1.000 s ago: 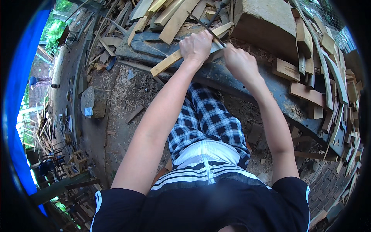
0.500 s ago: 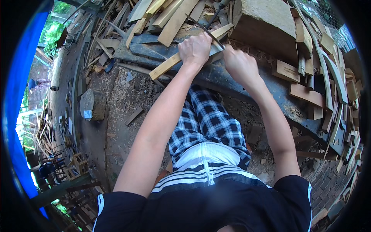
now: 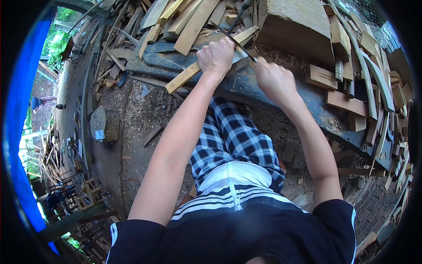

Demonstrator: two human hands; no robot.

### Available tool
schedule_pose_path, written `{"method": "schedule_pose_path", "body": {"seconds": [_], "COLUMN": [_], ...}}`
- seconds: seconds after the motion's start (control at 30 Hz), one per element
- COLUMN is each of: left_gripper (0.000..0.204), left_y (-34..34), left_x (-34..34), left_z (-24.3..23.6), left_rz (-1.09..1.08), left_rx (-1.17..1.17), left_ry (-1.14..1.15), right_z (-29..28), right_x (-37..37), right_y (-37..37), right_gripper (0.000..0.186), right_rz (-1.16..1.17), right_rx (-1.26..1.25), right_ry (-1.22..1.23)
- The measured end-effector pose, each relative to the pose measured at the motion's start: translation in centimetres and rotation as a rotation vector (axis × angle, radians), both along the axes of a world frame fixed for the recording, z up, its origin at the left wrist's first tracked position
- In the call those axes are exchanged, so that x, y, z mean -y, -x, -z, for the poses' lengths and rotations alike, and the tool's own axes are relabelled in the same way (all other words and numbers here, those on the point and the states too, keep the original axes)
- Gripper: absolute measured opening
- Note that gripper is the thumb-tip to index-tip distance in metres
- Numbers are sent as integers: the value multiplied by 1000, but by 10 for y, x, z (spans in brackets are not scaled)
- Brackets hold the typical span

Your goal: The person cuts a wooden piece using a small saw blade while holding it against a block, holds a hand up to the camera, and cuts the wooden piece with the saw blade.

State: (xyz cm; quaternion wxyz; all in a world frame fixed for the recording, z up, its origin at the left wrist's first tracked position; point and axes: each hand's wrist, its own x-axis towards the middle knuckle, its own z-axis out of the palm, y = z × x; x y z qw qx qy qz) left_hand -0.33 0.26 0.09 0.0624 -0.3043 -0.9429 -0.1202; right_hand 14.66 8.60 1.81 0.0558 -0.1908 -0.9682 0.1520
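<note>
From afar, I had the left hand (image 3: pixel 215 57) clenched around a wooden strip (image 3: pixel 183 78) over the dark bench (image 3: pixel 250 82), the right hand (image 3: pixel 273 78) gripping a slender dark tool (image 3: pixel 244 49) crossing the strip.

The left hand (image 3: pixel 214 57) hides the wooden strip's middle (image 3: pixel 183 78).

A stump (image 3: pixel 109 121) stands on littered ground (image 3: pixel 140 116), a blue tarp (image 3: pixel 18 97) hanging far left.
</note>
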Motion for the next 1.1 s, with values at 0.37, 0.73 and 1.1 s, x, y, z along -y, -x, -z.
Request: {"method": "schedule_pose_path", "body": {"seconds": [0.37,0.73,1.1], "left_gripper": [50,49,49], "left_y": [-5,-3,-2], "left_x": [-5,-2,4], "left_z": [2,0,-4], "left_rz": [16,13,-7], "left_rx": [-19,-19,-56], "left_ry": [8,14,11], "right_z": [6,-3,-20], "right_x": [-6,-5,4], "right_y": [30,10,-30], "right_gripper": [19,16,19], "right_rz": [18,31,52], "right_rx": [-27,49,132], "right_ry": [-32,19,41]}}
